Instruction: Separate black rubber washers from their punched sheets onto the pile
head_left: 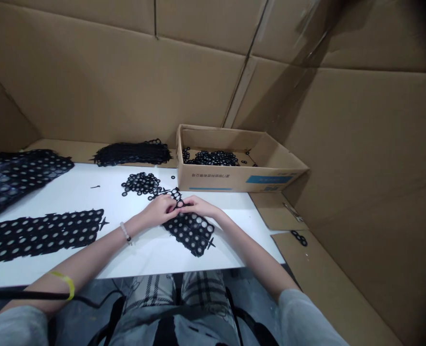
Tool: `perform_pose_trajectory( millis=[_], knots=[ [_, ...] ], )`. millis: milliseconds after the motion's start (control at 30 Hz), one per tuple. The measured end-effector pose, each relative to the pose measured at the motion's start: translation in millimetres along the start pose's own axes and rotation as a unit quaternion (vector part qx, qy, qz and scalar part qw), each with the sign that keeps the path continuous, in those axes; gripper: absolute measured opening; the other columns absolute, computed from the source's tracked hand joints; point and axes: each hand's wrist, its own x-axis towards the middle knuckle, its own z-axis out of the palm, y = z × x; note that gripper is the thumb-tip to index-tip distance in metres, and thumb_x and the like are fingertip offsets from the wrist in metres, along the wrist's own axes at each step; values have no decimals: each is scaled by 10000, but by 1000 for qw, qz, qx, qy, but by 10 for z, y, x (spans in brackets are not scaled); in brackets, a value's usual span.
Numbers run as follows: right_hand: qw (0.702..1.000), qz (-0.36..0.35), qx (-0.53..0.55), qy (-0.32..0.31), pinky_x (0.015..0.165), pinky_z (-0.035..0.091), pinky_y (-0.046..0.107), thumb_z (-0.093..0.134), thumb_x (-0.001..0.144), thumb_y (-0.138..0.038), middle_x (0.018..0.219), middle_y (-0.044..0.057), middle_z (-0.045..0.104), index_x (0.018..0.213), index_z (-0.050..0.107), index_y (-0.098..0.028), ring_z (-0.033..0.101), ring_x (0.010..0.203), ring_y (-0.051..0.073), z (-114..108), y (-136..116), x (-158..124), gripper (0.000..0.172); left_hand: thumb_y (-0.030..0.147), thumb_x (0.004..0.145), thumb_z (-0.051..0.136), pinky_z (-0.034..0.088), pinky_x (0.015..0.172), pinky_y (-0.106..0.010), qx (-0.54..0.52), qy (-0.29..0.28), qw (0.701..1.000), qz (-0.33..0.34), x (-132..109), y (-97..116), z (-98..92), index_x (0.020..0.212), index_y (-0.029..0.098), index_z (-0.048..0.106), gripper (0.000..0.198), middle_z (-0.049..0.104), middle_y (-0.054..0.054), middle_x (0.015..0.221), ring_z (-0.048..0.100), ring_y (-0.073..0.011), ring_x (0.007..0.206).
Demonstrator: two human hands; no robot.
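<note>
A black rubbery sheet with rows of round holes (194,233) lies slantwise on the white table. My left hand (161,210) is closed at the sheet's upper left part, fingers bent and pinching it. My right hand (199,206) comes in from the right with thumb and fingertips pinching the same sheet, almost touching the left. The fingertips partly cover the spot between them. Just beyond my left hand sits a loose pile of small black rings (141,183).
A cardboard box (234,180) holding many black rings stands behind my right hand. Another holed black sheet (43,235) lies at left. Behind it are a larger sheet pile (25,175) and a stack of black sheets (131,154). Cardboard walls (126,72) surround the table. A black cable (14,294) crosses at lower left.
</note>
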Motion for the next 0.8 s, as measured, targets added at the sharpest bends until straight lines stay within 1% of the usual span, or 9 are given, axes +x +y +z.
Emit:
perform_pose_trajectory(
  millis=[100, 167, 233, 333, 400, 467, 667, 733, 800],
  knots=[
    [1000, 2, 2, 25, 825, 445, 312, 677, 764, -390, 809, 21, 698, 826, 700, -131, 602, 782, 178, 43, 74, 9, 268, 256, 874, 468, 371, 713, -324, 64, -9, 997, 39, 3, 75, -40, 654, 185, 473, 232, 511, -12, 636, 472, -180, 701],
    [999, -6, -8, 40, 795, 445, 308, 670, 764, -395, 783, 21, 690, 800, 692, -133, 598, 764, 181, 66, 108, 7, 265, 206, 856, 455, 367, 724, -334, 82, -9, 995, 51, 11, 99, -57, 664, 185, 492, 196, 519, -17, 632, 473, -192, 728],
    [998, -17, -9, 53, 794, 440, 308, 662, 765, -389, 804, 26, 690, 812, 684, -137, 599, 776, 185, 72, 120, 0, 257, 169, 838, 435, 367, 699, -324, 62, -5, 997, 42, 23, 86, -66, 643, 186, 484, 201, 508, -16, 623, 467, -190, 720],
    [996, -16, -7, 87, 812, 429, 313, 653, 761, -373, 830, 27, 685, 817, 667, -144, 595, 793, 188, 46, 107, -12, 236, 158, 830, 402, 380, 664, -300, -14, 15, 1000, 7, 41, 13, -77, 624, 184, 483, 224, 492, -13, 635, 475, -177, 704],
    [993, -7, -12, 113, 800, 419, 306, 632, 767, -352, 800, 16, 670, 785, 651, -148, 579, 776, 180, 25, 97, -18, 206, 175, 843, 389, 394, 664, -291, -54, 36, 998, -20, 44, -34, -88, 644, 178, 510, 233, 508, -18, 676, 492, -173, 719],
    [991, -1, -28, 132, 770, 406, 292, 596, 778, -326, 752, 4, 645, 745, 632, -150, 555, 748, 167, 22, 95, -21, 183, 187, 852, 394, 403, 676, -290, -62, 47, 997, -24, 39, -51, -98, 678, 174, 537, 226, 529, -23, 702, 503, -175, 741],
    [978, 10, -116, 170, 681, 359, 258, 584, 797, -402, 668, -13, 563, 675, 581, -152, 486, 673, 138, 123, 113, -31, 278, 184, 849, 471, 397, 722, -327, 54, 32, 996, 65, 5, 37, -86, 693, 176, 562, 181, 570, -30, 675, 490, -190, 756],
    [975, 15, -116, 186, 652, 341, 249, 572, 797, -398, 634, -25, 520, 633, 536, -158, 455, 644, 125, 148, 125, -28, 293, 184, 868, 459, 395, 710, -332, 73, 48, 992, 86, 1, 41, -84, 703, 178, 573, 201, 579, -34, 675, 490, -193, 755],
    [969, 35, -114, 218, 629, 323, 243, 570, 782, -366, 600, -36, 480, 590, 484, -166, 430, 619, 116, 154, 140, -22, 290, 175, 878, 442, 402, 695, -331, 70, 88, 989, 101, 4, -2, -112, 705, 179, 581, 223, 577, -38, 665, 493, -194, 744]
  ],
)
